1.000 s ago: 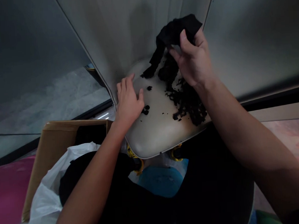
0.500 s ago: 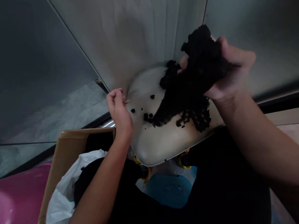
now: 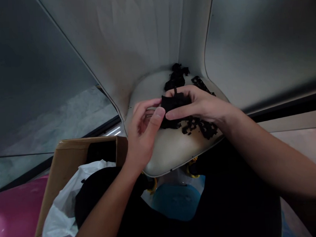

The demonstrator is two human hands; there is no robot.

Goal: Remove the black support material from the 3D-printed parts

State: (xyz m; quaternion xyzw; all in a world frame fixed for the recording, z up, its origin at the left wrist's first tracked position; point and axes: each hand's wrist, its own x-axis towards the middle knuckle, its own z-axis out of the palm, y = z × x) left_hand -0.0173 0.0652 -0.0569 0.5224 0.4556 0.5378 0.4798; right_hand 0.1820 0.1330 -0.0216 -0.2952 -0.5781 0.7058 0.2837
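Note:
Over the pale chair seat point(image 3: 162, 150), both hands meet at a black, thin, flexible piece point(image 3: 173, 103); its material is hard to tell in this dim light. My right hand point(image 3: 196, 104) pinches it between thumb and fingers from the right. On the left edge, my left hand point(image 3: 145, 129) grips it with thumb and forefinger, the other fingers curled behind. More black scraps point(image 3: 175, 78) lie at the back of the seat. A black strip with holes point(image 3: 200, 83) and ragged black bits point(image 3: 208, 128) are to the right, partly behind my right hand.
A cardboard box point(image 3: 49, 188) with a white plastic bag point(image 3: 62, 205) stands at the left, beside a pink chair point(image 3: 19, 207). Below the seat is a blue surface point(image 3: 178, 202) between my black-clothed legs. The chair's backrest point(image 3: 143, 31) rises in front.
My right hand has come down and left from above the seat; the large black bunch it held is no longer raised. My left hand has moved right, and both hands now grip a black piece.

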